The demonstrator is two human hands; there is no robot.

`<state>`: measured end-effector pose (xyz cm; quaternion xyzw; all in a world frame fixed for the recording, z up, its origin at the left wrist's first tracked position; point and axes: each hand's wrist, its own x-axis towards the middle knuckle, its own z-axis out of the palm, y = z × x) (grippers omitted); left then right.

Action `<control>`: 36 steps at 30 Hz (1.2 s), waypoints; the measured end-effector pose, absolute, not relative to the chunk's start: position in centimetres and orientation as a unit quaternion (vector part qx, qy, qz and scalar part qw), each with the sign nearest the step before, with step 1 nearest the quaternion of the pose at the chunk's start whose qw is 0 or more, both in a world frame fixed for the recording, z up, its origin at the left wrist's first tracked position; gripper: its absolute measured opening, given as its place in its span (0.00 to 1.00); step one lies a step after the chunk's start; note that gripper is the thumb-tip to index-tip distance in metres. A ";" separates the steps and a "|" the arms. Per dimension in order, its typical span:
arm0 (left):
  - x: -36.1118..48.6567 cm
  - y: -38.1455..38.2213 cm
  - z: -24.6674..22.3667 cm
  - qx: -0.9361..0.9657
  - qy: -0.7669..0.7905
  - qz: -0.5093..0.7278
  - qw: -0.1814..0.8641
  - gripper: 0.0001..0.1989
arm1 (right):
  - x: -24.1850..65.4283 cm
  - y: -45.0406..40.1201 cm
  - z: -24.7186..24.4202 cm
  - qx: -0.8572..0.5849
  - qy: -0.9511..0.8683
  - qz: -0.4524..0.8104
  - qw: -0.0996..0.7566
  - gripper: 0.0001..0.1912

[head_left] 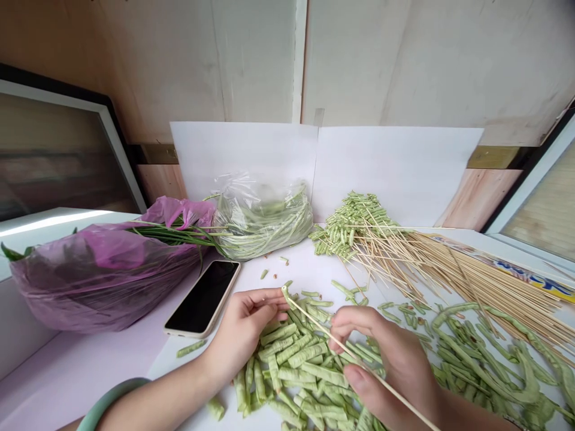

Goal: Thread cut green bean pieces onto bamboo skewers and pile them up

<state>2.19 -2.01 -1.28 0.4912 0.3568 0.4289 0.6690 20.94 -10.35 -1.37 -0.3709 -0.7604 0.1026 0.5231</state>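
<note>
My right hand (386, 353) pinches a thin wooden skewer (314, 320) between thumb and fingers. The skewer slants from the lower right up to the left. At its far tip is a short piece of green bean (286, 291). My left hand (254, 314) has its fingers closed at that bean piece, the fingertips touching it. Below both hands lies a heap of cut green bean pieces (300, 365). Behind, on the right, bean pieces threaded on skewers (359, 218) are piled up.
Loose skewers (449, 263) and a printed wrapper (534, 278) lie to the right. Long beans (498, 359) cover the lower right. A phone (204, 296), a purple bag (108, 269) and a clear bag of beans (265, 221) are on the left. White boards (395, 170) stand behind.
</note>
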 end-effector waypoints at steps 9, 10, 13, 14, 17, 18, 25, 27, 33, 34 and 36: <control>2.2 -1.9 -1.0 0.528 0.372 0.409 0.645 0.09 | 22.2 -9.8 -0.1 -0.328 -0.816 0.074 0.470 0.13; 2.2 -2.0 -1.0 0.532 0.366 0.404 0.648 0.09 | 22.1 -9.7 -0.2 -0.324 -0.818 0.078 0.469 0.12; 2.1 -2.3 -1.1 0.543 0.348 0.393 0.655 0.11 | 22.1 -9.6 -0.4 -0.322 -0.820 0.081 0.467 0.12; 2.1 -2.3 -1.3 0.546 0.342 0.391 0.657 0.12 | 22.1 -9.5 -0.5 -0.321 -0.820 0.084 0.467 0.12; 2.0 -2.6 -1.7 0.547 0.314 0.395 0.668 0.12 | 22.2 -9.4 -0.7 -0.318 -0.820 0.103 0.464 0.13; 2.0 -2.7 -1.8 0.549 0.300 0.394 0.673 0.12 | 22.3 -9.3 -0.7 -0.320 -0.820 0.110 0.461 0.13; 1.8 -2.2 -2.1 0.582 0.286 0.394 0.651 0.15 | 22.6 -9.2 -0.3 -0.345 -0.805 0.133 0.463 0.15; 1.7 -1.6 -2.2 0.602 0.311 0.424 0.601 0.18 | 22.9 -9.2 0.3 -0.352 -0.778 0.129 0.503 0.18; 1.0 0.2 -2.3 0.768 0.431 0.351 0.317 0.19 | 24.1 -8.9 1.7 -0.407 -0.700 0.108 0.577 0.21; 0.9 0.3 -2.3 0.800 0.428 0.320 0.275 0.18 | 24.2 -8.8 1.8 -0.417 -0.696 0.109 0.574 0.21; 0.8 0.4 -2.2 0.845 0.406 0.269 0.219 0.17 | 24.4 -8.6 1.7 -0.426 -0.692 0.113 0.572 0.21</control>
